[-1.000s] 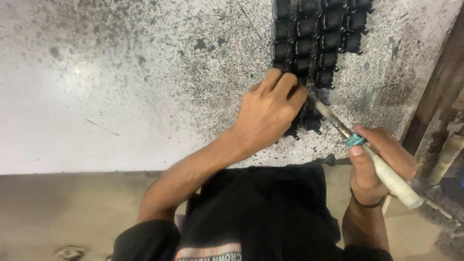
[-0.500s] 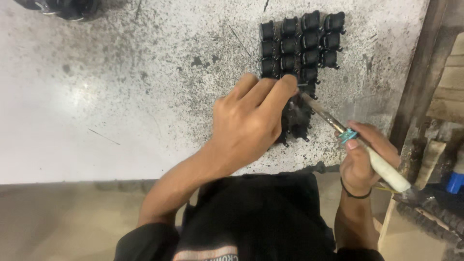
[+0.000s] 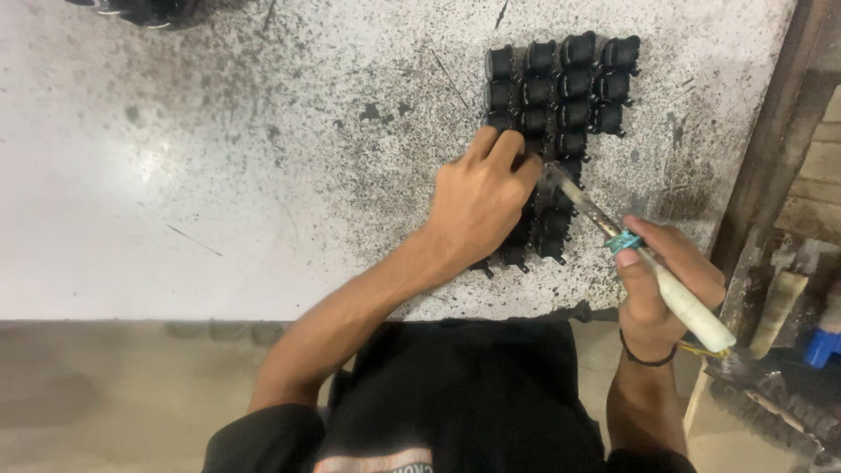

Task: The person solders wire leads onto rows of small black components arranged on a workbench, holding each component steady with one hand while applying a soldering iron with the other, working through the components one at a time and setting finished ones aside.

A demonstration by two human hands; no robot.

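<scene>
Several small black parts (image 3: pixel 561 79) lie in rows on a white, black-speckled worktop (image 3: pixel 263 175). My left hand (image 3: pixel 482 206) rests over the lower rows, fingertips pressing on one black part near the middle of the group. My right hand (image 3: pixel 657 285) grips a soldering iron (image 3: pixel 648 263) with a white handle and a teal collar. Its metal tip points up-left and meets the parts just beside my left fingertips. Parts under my left hand are hidden.
A dark wooden post (image 3: pixel 771 131) runs along the worktop's right edge. Tools and a blue object (image 3: pixel 819 346) lie in clutter at the lower right. A dark object (image 3: pixel 149 9) sits at the top left edge. My black shirt fills the bottom centre.
My left hand has shifted over the lower rows and settled with fingertips on a part. The iron's tip stays at the parts. The view has drifted, showing more of the rows.
</scene>
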